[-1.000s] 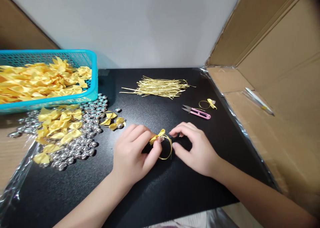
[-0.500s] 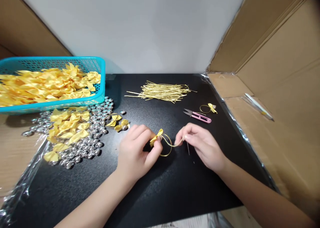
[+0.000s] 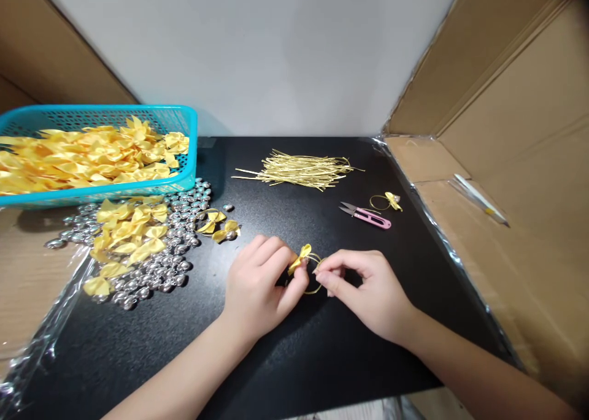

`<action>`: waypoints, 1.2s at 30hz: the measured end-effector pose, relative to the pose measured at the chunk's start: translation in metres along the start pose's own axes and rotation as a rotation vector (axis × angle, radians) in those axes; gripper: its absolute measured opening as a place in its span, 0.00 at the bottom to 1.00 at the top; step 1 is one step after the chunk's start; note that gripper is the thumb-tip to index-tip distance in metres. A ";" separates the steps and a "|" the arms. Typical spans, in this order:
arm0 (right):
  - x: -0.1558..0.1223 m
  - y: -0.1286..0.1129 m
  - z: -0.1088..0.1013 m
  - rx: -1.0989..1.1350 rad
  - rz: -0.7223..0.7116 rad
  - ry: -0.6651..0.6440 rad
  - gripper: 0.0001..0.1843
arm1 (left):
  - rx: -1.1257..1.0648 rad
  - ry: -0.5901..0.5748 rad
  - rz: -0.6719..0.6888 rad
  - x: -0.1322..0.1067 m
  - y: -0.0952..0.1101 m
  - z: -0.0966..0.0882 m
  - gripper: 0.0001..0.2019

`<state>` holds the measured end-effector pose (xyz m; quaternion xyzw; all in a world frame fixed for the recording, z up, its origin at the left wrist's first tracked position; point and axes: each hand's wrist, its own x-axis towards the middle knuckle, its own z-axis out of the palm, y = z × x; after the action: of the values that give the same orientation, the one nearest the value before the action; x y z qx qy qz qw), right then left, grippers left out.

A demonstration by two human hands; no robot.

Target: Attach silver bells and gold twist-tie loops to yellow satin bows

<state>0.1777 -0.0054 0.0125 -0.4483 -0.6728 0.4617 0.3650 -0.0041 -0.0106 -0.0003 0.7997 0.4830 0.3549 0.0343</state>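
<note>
My left hand (image 3: 262,285) pinches a small yellow ribbon bow (image 3: 301,255) at the middle of the black table (image 3: 294,346). A thin gold cord loop (image 3: 314,274) hangs from the bow. My right hand (image 3: 368,291) pinches the cord right beside the bow, fingertips almost touching the left thumb. Both hands rest low on the black surface.
A teal basket (image 3: 186,178) full of yellow bows stands at the left. In front of it lie loose yellow bows (image 3: 129,233) on silver beads (image 3: 172,267). Gold cords (image 3: 299,168) are heaped at the back, with pink snips (image 3: 368,216) and a finished bow ring (image 3: 386,201). A cardboard box (image 3: 501,162) is at the right.
My right hand, which had drawn the cord out to the right, has come back in to the bow. The loop is smaller. Both hands sit a little lower and further right.
</note>
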 end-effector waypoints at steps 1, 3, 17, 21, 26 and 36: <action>0.000 0.001 0.001 0.012 0.005 0.011 0.05 | -0.005 -0.006 0.006 -0.001 0.001 0.001 0.09; -0.001 0.001 0.001 0.036 0.011 0.026 0.05 | -0.022 -0.009 0.017 -0.002 0.001 0.002 0.09; -0.002 0.005 0.002 0.383 0.176 -0.014 0.06 | -0.076 0.046 0.031 -0.002 0.000 0.002 0.08; -0.003 0.004 -0.003 0.492 0.132 0.032 0.06 | -0.075 0.064 0.022 0.001 -0.002 0.001 0.09; -0.002 0.000 -0.023 0.546 -0.111 -0.011 0.09 | -0.069 0.087 -0.033 0.002 -0.003 0.000 0.09; -0.002 -0.009 -0.012 0.063 -0.171 -0.275 0.04 | -0.084 0.080 0.000 0.000 -0.003 0.001 0.08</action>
<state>0.1867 -0.0054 0.0248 -0.3103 -0.7374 0.5066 0.3215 -0.0056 -0.0089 -0.0017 0.7828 0.4687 0.4065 0.0484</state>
